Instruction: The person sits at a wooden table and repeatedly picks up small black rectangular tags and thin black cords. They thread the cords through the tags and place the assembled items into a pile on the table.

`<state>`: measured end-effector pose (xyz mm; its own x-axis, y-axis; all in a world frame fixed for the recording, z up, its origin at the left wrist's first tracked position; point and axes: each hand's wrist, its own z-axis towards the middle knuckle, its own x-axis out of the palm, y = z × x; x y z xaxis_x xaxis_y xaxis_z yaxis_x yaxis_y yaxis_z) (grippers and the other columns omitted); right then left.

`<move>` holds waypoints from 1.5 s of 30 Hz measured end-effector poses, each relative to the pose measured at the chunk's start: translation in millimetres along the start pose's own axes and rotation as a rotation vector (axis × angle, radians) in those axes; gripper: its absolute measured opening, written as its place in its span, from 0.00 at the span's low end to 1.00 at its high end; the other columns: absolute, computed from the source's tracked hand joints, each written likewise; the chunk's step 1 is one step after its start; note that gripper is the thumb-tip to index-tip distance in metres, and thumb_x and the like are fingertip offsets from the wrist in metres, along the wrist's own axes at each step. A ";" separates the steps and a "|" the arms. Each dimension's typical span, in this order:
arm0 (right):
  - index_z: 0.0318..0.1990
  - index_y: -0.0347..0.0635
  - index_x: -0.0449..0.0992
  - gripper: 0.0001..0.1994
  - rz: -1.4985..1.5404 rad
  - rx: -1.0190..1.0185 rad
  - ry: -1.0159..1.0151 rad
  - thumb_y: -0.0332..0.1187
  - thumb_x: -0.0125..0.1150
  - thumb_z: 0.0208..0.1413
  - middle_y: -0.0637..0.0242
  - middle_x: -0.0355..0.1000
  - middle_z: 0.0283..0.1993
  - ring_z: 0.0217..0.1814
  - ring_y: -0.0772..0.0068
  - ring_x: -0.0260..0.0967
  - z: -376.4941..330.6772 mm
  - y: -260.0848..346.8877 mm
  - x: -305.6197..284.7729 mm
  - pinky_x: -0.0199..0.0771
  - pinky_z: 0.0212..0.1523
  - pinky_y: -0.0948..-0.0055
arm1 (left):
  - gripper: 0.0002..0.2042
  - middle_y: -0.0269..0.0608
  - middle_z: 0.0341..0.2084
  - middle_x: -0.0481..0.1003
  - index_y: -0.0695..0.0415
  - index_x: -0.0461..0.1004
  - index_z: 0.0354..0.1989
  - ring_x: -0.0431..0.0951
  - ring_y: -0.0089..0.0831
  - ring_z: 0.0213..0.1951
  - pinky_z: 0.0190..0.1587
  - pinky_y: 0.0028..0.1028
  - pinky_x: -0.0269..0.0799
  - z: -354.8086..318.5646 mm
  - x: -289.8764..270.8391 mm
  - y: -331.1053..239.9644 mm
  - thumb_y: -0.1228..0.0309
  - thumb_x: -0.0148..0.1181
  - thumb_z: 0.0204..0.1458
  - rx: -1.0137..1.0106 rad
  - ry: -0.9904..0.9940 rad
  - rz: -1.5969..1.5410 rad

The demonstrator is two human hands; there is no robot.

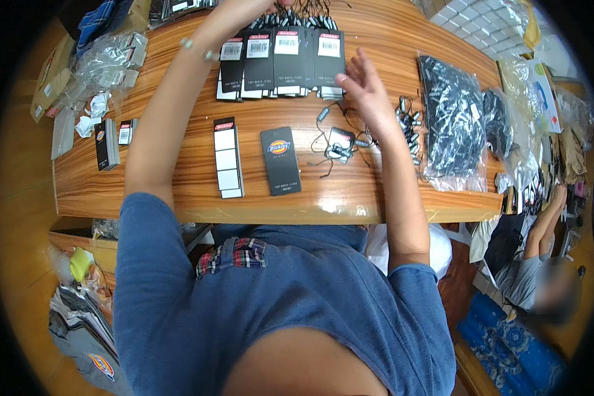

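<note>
Several rows of black hang tags (259, 63) with white barcode stickers and black strings lie fanned at the far middle of the table. My left arm reaches across to their strings, and my left hand (278, 4) is mostly cut off by the top edge, its fingers hidden. My right hand (369, 96) is open beside the tags' right end, its thumb close to the last tag and its fingers apart. Nearer me lie a strip of white labels (228, 158) and a single black hang tag (282, 160). Loose black strings (330, 148) lie around a small tag below my right hand.
A clear bag of black strings (453, 119) lies at the right, beside a pile of string fasteners (409, 125). Small tag stacks (107, 146) and crumpled plastic (112, 66) are at the left. Another person (525, 277) is at the far right.
</note>
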<state>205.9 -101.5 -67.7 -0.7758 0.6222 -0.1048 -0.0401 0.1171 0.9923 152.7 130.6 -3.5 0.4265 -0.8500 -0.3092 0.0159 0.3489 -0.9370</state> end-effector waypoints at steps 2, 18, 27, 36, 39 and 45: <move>0.61 0.37 0.50 0.32 -0.100 -0.061 -0.120 0.33 0.58 0.51 0.46 0.52 0.61 0.65 0.55 0.50 -11.4 -5.8 -14.7 0.52 0.62 0.65 | 0.14 0.33 0.30 0.70 0.57 0.63 0.45 0.69 0.21 0.30 0.32 0.17 0.66 -37.6 0.6 2.6 0.63 0.50 0.56 0.118 0.023 0.147; 0.33 0.40 0.74 0.11 -0.889 -0.349 0.136 0.31 0.65 0.39 0.61 0.65 0.36 0.42 0.58 0.61 -89.9 -9.0 -22.5 0.62 0.44 0.64 | 0.12 0.38 0.36 0.70 0.54 0.73 0.40 0.66 0.35 0.43 0.47 0.34 0.60 -174.0 110.9 4.1 0.67 0.56 0.47 0.286 0.215 0.843; 0.31 0.36 0.71 0.07 -0.468 -0.170 -0.044 0.27 0.62 0.45 0.66 0.66 0.28 0.31 0.73 0.61 -96.0 -1.3 -57.4 0.63 0.34 0.76 | 0.08 0.35 0.30 0.72 0.55 0.74 0.33 0.68 0.35 0.38 0.45 0.34 0.62 -148.4 104.0 -0.3 0.66 0.56 0.47 0.186 0.074 0.930; 0.35 0.40 0.73 0.10 -1.036 -0.386 -0.503 0.25 0.62 0.42 0.61 0.71 0.34 0.36 0.60 0.66 -105.0 -0.5 -113.1 0.66 0.40 0.68 | 0.09 0.40 0.23 0.73 0.59 0.72 0.25 0.74 0.38 0.30 0.33 0.34 0.68 -137.8 125.1 11.8 0.65 0.58 0.46 0.101 0.097 0.961; 0.35 0.39 0.73 0.09 -0.777 -0.344 -0.435 0.25 0.61 0.43 0.60 0.70 0.35 0.38 0.60 0.66 -107.5 3.8 -93.0 0.65 0.42 0.68 | 0.09 0.42 0.23 0.74 0.60 0.71 0.26 0.75 0.39 0.28 0.31 0.34 0.68 -139.2 123.9 12.9 0.67 0.58 0.46 0.130 0.047 0.927; 0.37 0.41 0.76 0.09 -0.943 -0.414 -0.118 0.26 0.56 0.47 0.61 0.66 0.32 0.37 0.61 0.62 -103.1 -21.2 -33.4 0.63 0.38 0.65 | 0.09 0.38 0.24 0.75 0.61 0.71 0.31 0.74 0.25 0.26 0.29 0.22 0.67 -134.5 104.5 -31.0 0.70 0.60 0.46 -0.031 -0.027 0.474</move>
<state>167.7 -204.5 -78.4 -0.2517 0.4904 -0.8344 -0.8298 0.3343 0.4468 75.1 -22.1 -28.6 0.4033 -0.5893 -0.7001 -0.2133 0.6834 -0.6982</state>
